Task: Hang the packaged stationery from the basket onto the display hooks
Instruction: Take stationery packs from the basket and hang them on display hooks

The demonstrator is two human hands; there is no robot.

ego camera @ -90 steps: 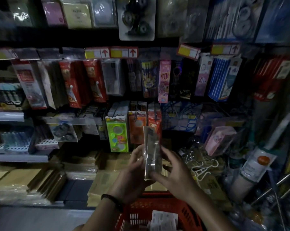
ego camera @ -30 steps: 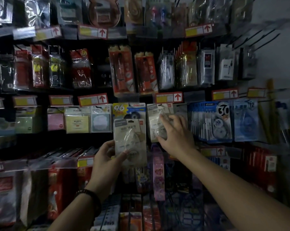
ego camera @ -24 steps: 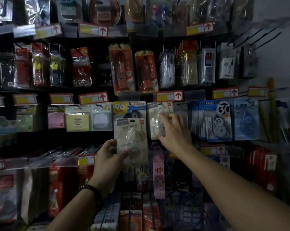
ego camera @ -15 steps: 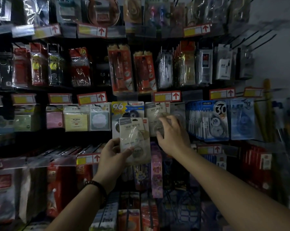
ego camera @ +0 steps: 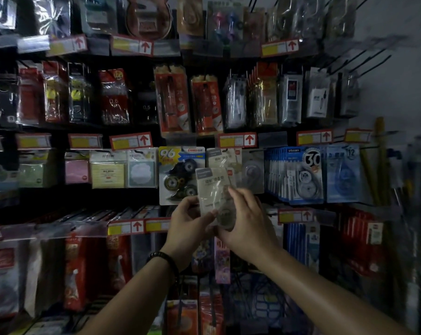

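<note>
I hold a clear blister pack of correction tape (ego camera: 213, 189) with a pale card upright in front of the display wall. My left hand (ego camera: 187, 222) grips its lower left edge, thumb on the front. From the right, my right hand (ego camera: 247, 221) holds the pack's lower right part. Just behind and above it hang matching packs (ego camera: 222, 158) on a hook. The basket is out of view.
A blue and yellow correction tape pack marked 96 (ego camera: 180, 175) hangs left of the held pack, and blue packs marked 30 (ego camera: 299, 175) hang to the right. Rows of packaged pens, sticky notes and price tags with red arrows fill the wall. Bare black hooks (ego camera: 364, 59) stick out at upper right.
My right hand has left the hanging packs and come down onto the held pack. The left hand carried the pack to the right, up in front of the matching packs.
</note>
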